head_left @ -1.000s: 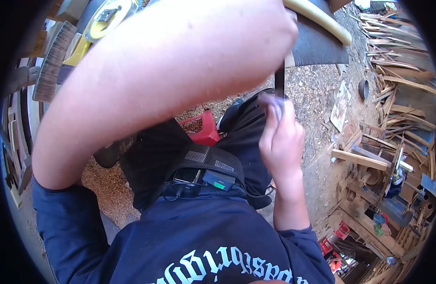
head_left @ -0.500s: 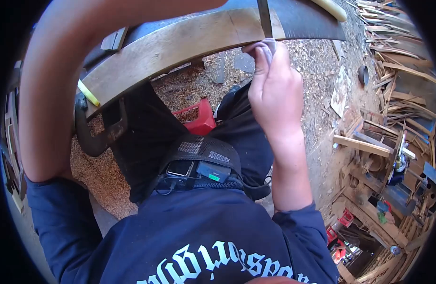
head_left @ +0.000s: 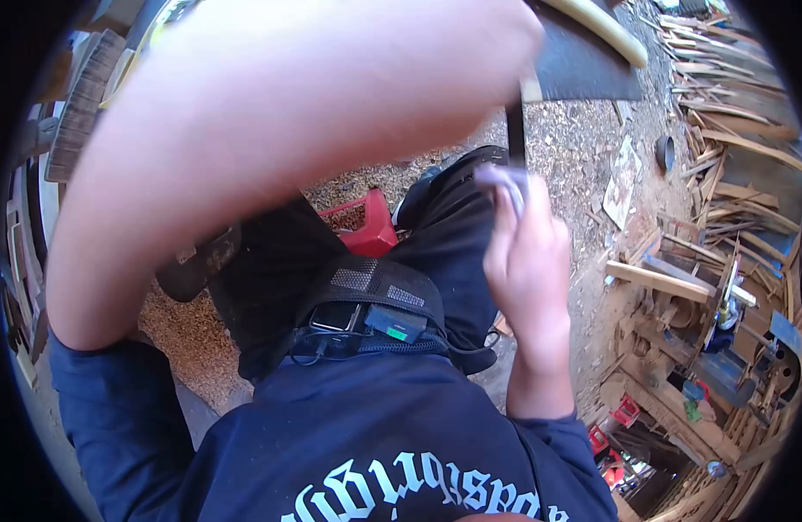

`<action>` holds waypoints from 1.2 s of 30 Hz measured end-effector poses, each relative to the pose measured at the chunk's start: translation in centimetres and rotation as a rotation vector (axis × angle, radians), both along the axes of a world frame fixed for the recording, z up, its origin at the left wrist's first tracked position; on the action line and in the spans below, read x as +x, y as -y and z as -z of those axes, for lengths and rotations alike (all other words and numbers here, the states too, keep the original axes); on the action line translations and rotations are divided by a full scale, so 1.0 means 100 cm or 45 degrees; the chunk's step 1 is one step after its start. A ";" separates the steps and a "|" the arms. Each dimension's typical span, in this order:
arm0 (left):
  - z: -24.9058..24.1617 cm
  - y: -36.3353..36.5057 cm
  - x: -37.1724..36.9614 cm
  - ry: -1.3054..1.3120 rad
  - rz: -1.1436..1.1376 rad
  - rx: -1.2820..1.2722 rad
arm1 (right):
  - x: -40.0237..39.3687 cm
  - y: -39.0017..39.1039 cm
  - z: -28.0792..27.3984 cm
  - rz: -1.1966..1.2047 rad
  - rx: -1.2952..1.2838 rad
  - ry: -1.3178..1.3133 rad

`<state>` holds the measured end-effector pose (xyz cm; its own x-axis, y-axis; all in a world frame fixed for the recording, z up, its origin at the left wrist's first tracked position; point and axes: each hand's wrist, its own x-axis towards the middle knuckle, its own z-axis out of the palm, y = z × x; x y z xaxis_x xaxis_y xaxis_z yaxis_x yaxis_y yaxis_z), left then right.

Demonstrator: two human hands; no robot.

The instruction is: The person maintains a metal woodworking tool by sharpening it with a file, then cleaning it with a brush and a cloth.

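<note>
My right hand [head_left: 531, 261] is closed, pinching a small greyish-purple cloth [head_left: 516, 184] around the near end of a dark, flat metal bar [head_left: 516, 130]; the bar may be a file, but its kind is not clear. From the left my blurred left forearm [head_left: 288, 113] reaches across to my left hand [head_left: 518, 39], just above the bar's visible part. Its fingers do not show. Under that arm most of a curved wooden board is hidden, with only a pale end [head_left: 530, 88] in sight. A dark clamp [head_left: 183, 277] shows partly below the forearm.
A blue-grey sheet [head_left: 583, 70] with a pale curved strip [head_left: 597, 28] lies at the far side. Between my legs is a red plastic piece [head_left: 375, 228] on shavings. Wood offcuts [head_left: 731, 122] are piled at right, near a wooden machine stand [head_left: 679, 418].
My right hand has moved back toward my body with the cloth and bar end. The left forearm has swung down and right across the board, covering most of it.
</note>
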<state>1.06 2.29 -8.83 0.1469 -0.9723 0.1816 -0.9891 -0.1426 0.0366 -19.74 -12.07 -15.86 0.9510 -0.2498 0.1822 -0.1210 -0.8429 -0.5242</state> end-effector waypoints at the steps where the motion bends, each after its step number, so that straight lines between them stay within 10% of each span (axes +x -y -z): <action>1: -0.005 -0.001 -0.008 0.042 0.048 0.021 | -0.004 -0.002 -0.004 -0.025 0.035 0.014; 9: -0.011 0.034 -0.002 -0.045 -0.284 0.436 | 0.019 0.012 -0.017 -0.013 0.004 -0.165; 14: 0.012 0.002 -0.005 0.152 -0.064 -0.109 | 0.013 0.010 -0.026 -0.080 0.059 -0.136; 18: -0.023 0.028 0.006 -0.415 -0.528 0.284 | 0.044 0.024 -0.031 -0.173 -0.078 -0.193; 22: 0.026 0.011 0.006 -0.017 -0.096 -0.125 | 0.017 0.009 -0.033 -0.058 0.090 -0.188; 29: -0.009 0.013 0.003 -0.164 -0.214 0.077 | 0.038 0.015 -0.040 -0.092 0.092 -0.252; 36: 0.053 0.010 0.021 0.505 -0.060 -0.555 | 0.021 0.010 -0.039 -0.110 0.048 -0.231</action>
